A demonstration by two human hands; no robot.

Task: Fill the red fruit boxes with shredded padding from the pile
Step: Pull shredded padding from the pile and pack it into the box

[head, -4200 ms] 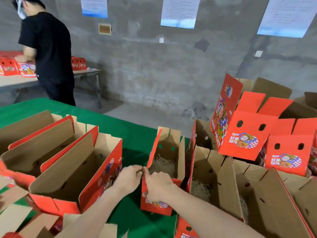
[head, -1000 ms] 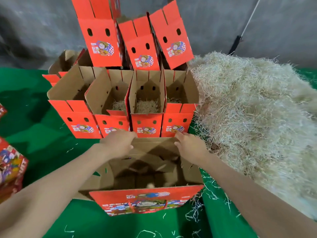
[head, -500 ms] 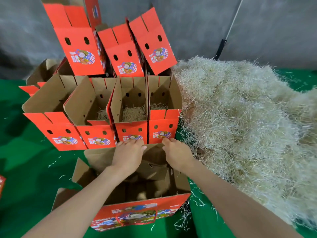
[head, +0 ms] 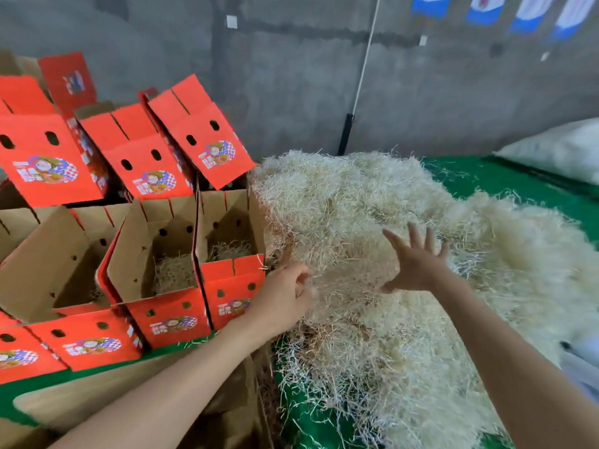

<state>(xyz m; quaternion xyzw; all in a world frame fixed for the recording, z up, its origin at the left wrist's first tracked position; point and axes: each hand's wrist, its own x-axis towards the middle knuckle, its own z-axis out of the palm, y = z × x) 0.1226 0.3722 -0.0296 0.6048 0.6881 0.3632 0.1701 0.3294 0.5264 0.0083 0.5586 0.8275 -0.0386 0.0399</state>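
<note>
A big pale pile of shredded padding (head: 405,254) covers the right half of the green table. My left hand (head: 285,296) reaches into the pile's left edge with its fingers curled among the strands. Over the middle of the pile, my right hand (head: 418,260) is spread flat with straight fingers. Left of the pile stand open red fruit boxes; the two nearest, one (head: 233,286) beside the pile and one (head: 168,319) to its left, hold some padding. Under my left forearm lies the brown flap of the near box (head: 97,403).
More red boxes (head: 139,157) are stacked behind the open row, flaps up. The green table cloth (head: 486,179) shows behind the pile, with a white sack (head: 557,150) at the far right. A grey concrete wall stands behind.
Both hands left the near box's flaps and moved up and right onto the padding pile. The view has turned right, so the near box now sits at the bottom edge.
</note>
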